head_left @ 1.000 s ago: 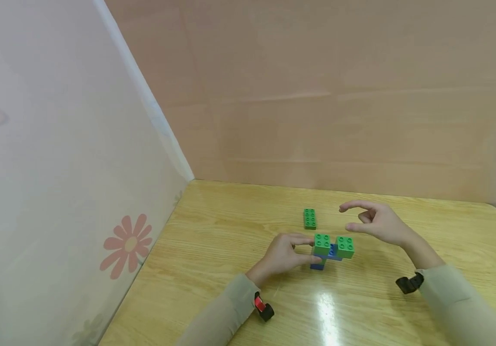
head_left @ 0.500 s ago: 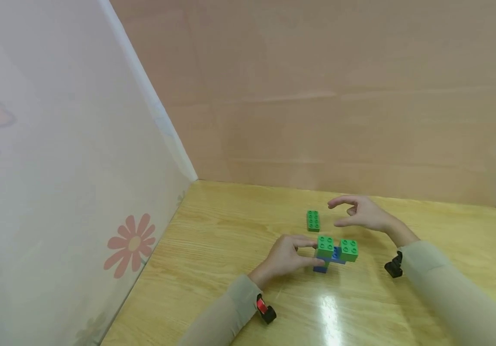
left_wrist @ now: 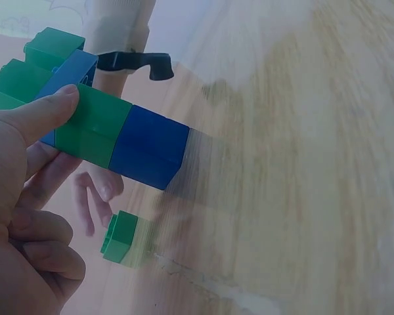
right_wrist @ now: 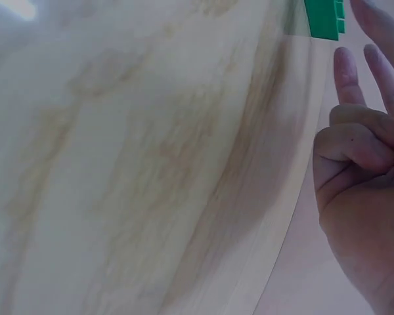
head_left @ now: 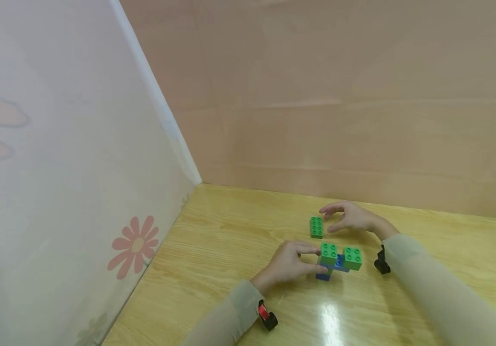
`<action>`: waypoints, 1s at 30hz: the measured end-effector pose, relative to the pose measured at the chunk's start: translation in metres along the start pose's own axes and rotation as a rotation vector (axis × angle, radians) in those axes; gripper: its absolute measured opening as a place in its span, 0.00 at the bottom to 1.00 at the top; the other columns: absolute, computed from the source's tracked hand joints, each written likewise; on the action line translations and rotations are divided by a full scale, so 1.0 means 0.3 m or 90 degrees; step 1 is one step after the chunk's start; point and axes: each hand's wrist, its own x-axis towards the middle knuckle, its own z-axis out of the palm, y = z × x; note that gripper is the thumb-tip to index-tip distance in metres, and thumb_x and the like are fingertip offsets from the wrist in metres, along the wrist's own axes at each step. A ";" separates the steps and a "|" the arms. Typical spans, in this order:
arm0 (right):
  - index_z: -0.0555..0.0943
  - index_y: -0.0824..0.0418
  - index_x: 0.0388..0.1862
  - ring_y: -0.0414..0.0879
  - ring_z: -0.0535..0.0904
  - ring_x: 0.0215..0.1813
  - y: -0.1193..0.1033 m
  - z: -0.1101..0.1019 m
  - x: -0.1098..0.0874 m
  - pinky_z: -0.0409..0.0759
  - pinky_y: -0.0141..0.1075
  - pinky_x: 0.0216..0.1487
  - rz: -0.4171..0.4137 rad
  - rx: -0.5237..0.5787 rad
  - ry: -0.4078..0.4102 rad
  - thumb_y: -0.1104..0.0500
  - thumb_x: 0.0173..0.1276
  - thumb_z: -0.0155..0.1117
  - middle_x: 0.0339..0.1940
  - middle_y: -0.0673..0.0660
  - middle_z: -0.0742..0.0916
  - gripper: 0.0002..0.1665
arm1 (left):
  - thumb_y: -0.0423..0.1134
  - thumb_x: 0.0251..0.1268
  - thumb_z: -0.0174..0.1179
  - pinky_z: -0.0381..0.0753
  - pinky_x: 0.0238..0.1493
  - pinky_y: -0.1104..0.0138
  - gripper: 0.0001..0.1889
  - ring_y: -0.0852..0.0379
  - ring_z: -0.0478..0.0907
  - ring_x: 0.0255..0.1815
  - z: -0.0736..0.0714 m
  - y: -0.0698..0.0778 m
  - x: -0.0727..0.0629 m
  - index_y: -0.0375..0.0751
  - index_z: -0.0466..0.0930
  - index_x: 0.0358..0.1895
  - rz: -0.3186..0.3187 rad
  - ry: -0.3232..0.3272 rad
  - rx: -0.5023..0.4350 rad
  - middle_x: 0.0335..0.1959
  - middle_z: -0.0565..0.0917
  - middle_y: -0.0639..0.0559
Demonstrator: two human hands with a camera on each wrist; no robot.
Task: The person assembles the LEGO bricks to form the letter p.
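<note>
My left hand [head_left: 289, 263] pinches a toy brick stack [left_wrist: 149, 146] between thumb and finger. In the left wrist view the stack runs from a blue end brick through a green brick to a blue cross brick, which bears two green bricks. The thumb lies at the cross brick and the green brick below it. Behind the stack, a loose green brick [head_left: 316, 228] with two rows of studs lies on the table. Just to its right hovers my right hand [head_left: 352, 217], thumb and fingers parted, holding nothing. In the right wrist view, the loose brick [right_wrist: 324, 18] shows only partly at the top.
The wooden table [head_left: 230, 230] meets a brown-covered back wall [head_left: 282, 120]. At the left stands a pale wall [head_left: 79, 158] with a printed flower [head_left: 137, 245]. Black straps sit around both wrists.
My right hand has moved left, down to beside the loose green brick. The left hand keeps its hold on the brick stack. The whole head view has shifted slightly.
</note>
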 end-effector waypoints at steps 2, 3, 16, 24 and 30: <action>0.76 0.61 0.71 0.62 0.74 0.65 -0.004 0.002 0.010 0.67 0.71 0.64 0.014 0.004 -0.019 0.54 0.64 0.80 0.58 0.59 0.84 0.40 | 0.50 0.61 0.77 0.78 0.56 0.70 0.21 0.73 0.78 0.57 0.003 0.001 0.000 0.53 0.89 0.57 0.002 -0.001 0.005 0.54 0.85 0.73; 0.76 0.61 0.72 0.62 0.75 0.64 -0.005 0.002 0.015 0.67 0.72 0.63 0.018 0.003 -0.027 0.54 0.63 0.80 0.58 0.59 0.84 0.40 | 0.50 0.61 0.77 0.77 0.57 0.70 0.21 0.73 0.79 0.57 0.004 0.002 0.000 0.53 0.89 0.57 0.004 -0.002 0.005 0.54 0.85 0.72; 0.74 0.60 0.74 0.56 0.74 0.49 -0.025 0.019 0.067 0.75 0.49 0.50 0.037 -0.041 -0.078 0.61 0.58 0.83 0.47 0.60 0.81 0.45 | 0.48 0.60 0.77 0.77 0.57 0.71 0.22 0.72 0.79 0.56 0.006 0.010 -0.001 0.50 0.89 0.57 -0.001 0.005 0.012 0.54 0.86 0.68; 0.72 0.61 0.76 0.72 0.54 0.80 -0.012 0.037 0.081 0.57 0.75 0.68 0.023 0.027 -0.089 0.65 0.60 0.78 0.77 0.65 0.72 0.44 | 0.51 0.60 0.77 0.77 0.56 0.71 0.22 0.72 0.78 0.59 0.010 0.014 -0.003 0.51 0.89 0.57 -0.026 0.012 0.015 0.54 0.85 0.71; 0.76 0.61 0.73 0.70 0.56 0.80 -0.007 0.049 0.084 0.60 0.70 0.70 0.011 0.050 -0.092 0.65 0.61 0.78 0.76 0.62 0.74 0.40 | 0.52 0.60 0.77 0.78 0.55 0.71 0.23 0.72 0.78 0.58 0.014 0.015 -0.004 0.51 0.89 0.57 -0.027 0.013 0.021 0.55 0.85 0.70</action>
